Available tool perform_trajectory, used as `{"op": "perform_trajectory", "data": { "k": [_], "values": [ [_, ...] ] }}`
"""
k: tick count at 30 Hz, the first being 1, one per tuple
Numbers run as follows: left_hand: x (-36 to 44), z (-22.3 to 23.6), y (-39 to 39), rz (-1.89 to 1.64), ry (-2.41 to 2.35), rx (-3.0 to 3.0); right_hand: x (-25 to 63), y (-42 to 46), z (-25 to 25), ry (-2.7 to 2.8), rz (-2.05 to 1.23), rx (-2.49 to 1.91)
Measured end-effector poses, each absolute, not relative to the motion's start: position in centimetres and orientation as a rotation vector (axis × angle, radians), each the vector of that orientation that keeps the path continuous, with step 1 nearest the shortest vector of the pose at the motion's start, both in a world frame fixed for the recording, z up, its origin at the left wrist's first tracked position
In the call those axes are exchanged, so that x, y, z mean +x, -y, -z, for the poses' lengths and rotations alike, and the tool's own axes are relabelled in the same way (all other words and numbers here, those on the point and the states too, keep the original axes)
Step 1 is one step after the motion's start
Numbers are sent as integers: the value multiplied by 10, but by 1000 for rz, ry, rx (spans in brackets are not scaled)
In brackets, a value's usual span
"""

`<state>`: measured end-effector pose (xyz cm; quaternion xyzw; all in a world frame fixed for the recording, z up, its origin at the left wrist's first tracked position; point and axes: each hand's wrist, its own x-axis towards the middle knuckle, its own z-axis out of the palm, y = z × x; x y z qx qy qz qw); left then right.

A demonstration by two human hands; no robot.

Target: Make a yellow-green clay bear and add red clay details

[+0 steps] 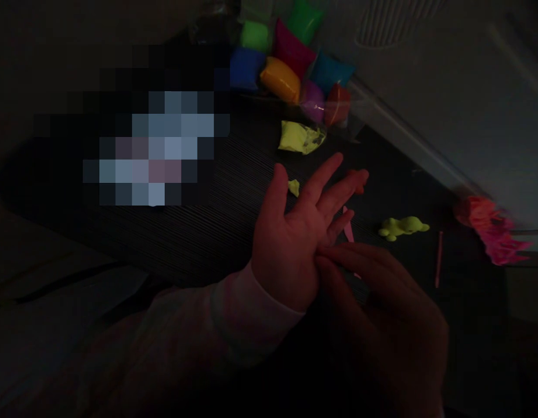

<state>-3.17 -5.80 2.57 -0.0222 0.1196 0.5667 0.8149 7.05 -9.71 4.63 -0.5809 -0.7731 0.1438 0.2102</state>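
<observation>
My left hand [290, 249] is held palm up over the dark table, its fingers spread. Against the outer edge of that palm, my right hand [386, 307] has its thumb and fingers drawn together at the tips; whatever lies between them is hidden. A small yellow-green clay piece [293, 187] shows beyond the gap between my left thumb and index finger. Behind the left fingertips is an orange-red bit [360, 184], partly covered. A pink flat tool [348, 225] lies partly hidden by the hands. Right of them rests a yellow-green clay figure [403, 227] with rounded limbs.
Several coloured clay packets [281, 80] in clear plastic lie at the back, with an opened yellow-green packet [295, 137] nearer. A thin pink stick [439, 259] and a crumpled pink-orange item [490, 226] are at right. A blurred-out patch [164, 148] covers the left; the scene is dim.
</observation>
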Motion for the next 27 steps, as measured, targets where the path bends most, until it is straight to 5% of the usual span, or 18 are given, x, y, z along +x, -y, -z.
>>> {"op": "perform_trajectory", "data": {
  "k": [17,27],
  "values": [
    [-28,-26,58,-1190,-345,-1,73,99,-39,2084,-466,-1601],
    [-26,-24,59,-1208,-356,41,79,99,-38,1661,-833,-1588]
  ]
}}
